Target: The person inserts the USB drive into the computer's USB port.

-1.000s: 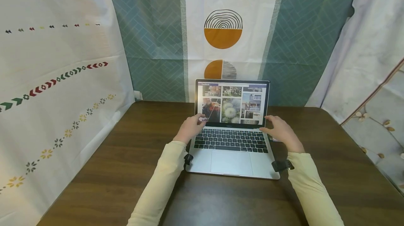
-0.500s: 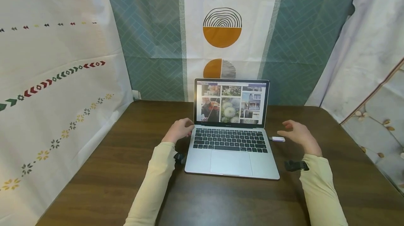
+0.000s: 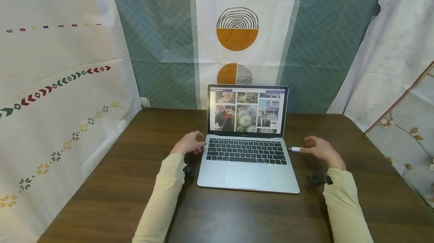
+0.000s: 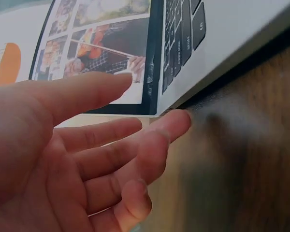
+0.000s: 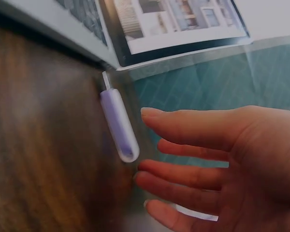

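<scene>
An open silver laptop [image 3: 247, 175] stands on the table, its screen lit with a page of photos. Beside its left edge, near the hinge, hovers my left hand [image 3: 188, 143], fingers loosely bent and holding nothing in the left wrist view. A white and purple USB stick [image 5: 119, 123] lies on the right, its metal end pointing at the laptop's side; whether it is plugged in I cannot tell. My right hand [image 5: 208, 154] is by the stick's outer end, thumb and fingers apart. In the head view those fingertips overlap that end; the wrist view shows a small gap.
The brown wooden table [image 3: 112, 182] extends around the laptop on all sides. A patterned green and white curtain [image 3: 162, 39] hangs behind it, with white cloths at left [image 3: 61, 96] and right [image 3: 407, 66]. Black straps sit on both wrists.
Both hands have left the lower corners of the laptop's screen. The left has moved left, just off the laptop; the right has moved right, then slightly down to the USB stick.
</scene>
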Motion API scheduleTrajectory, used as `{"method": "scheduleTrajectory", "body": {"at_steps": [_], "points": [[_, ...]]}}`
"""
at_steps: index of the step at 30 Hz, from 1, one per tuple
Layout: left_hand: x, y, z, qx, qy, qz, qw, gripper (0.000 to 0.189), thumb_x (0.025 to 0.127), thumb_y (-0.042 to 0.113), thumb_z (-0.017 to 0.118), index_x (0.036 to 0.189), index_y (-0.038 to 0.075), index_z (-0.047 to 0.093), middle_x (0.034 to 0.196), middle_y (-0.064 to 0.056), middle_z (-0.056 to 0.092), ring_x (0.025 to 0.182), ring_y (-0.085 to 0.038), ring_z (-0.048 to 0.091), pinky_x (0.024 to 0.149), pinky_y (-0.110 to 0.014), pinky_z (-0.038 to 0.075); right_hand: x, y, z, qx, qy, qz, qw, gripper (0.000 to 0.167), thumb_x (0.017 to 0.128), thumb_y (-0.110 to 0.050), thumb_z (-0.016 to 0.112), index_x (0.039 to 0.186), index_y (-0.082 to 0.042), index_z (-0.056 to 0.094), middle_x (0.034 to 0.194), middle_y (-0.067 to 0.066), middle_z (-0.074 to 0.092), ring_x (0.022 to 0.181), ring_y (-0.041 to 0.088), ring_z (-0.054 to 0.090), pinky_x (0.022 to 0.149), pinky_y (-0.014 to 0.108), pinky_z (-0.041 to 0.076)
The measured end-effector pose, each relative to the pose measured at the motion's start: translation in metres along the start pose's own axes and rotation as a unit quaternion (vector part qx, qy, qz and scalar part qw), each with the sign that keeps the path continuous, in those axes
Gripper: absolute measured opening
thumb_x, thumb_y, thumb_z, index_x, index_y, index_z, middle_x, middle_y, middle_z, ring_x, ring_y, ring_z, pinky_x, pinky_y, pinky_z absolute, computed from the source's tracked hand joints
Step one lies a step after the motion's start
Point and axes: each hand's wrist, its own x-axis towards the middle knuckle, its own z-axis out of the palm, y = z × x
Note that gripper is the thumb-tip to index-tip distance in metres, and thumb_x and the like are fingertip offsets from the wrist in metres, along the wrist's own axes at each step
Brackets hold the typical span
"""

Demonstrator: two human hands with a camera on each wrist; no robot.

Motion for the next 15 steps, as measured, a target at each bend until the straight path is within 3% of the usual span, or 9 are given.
{"method": "scheduleTrajectory", "body": {"at_steps": [6, 11, 15], "points": [[0.003, -0.003, 0.006, -0.019, -0.029, 0.003, 0.9994, 0.046, 0.092, 0.024, 0.065, 0.132, 0.005, 0.053, 0.076, -0.007, 0.065, 0.061, -0.016, 0.056, 0.061, -0.026, 0.043, 0.005, 0.008, 0.007, 0.000, 0.009, -0.021, 0.9997, 0.055, 0.088, -0.021, 0.065, 0.128, 0.011, 0.047, 0.120, 0.037, 0.055, 0.105, 0.050, 0.055, 0.087, 0.056, 0.046], [0.004, -0.002, 0.008, -0.003, -0.033, 0.004, 0.9995, 0.045, 0.091, 0.019, 0.064, 0.133, 0.005, 0.053, 0.079, -0.008, 0.065, 0.060, -0.017, 0.056, 0.062, -0.027, 0.043, 0.009, 0.011, 0.011, -0.004, 0.021, -0.045, 0.9988, 0.042, 0.087, -0.015, 0.066, 0.120, 0.009, 0.055, 0.114, 0.035, 0.059, 0.101, 0.048, 0.057, 0.086, 0.056, 0.046], [0.005, -0.003, 0.009, -0.003, -0.033, 0.004, 0.9994, 0.047, 0.090, 0.013, 0.066, 0.134, 0.005, 0.052, 0.081, -0.009, 0.065, 0.060, -0.017, 0.056, 0.062, -0.027, 0.044, 0.011, 0.012, 0.014, 0.001, 0.018, -0.037, 0.9992, 0.031, 0.087, -0.013, 0.066, 0.111, 0.007, 0.061, 0.114, 0.032, 0.060, 0.100, 0.045, 0.057, 0.087, 0.057, 0.046]]}}
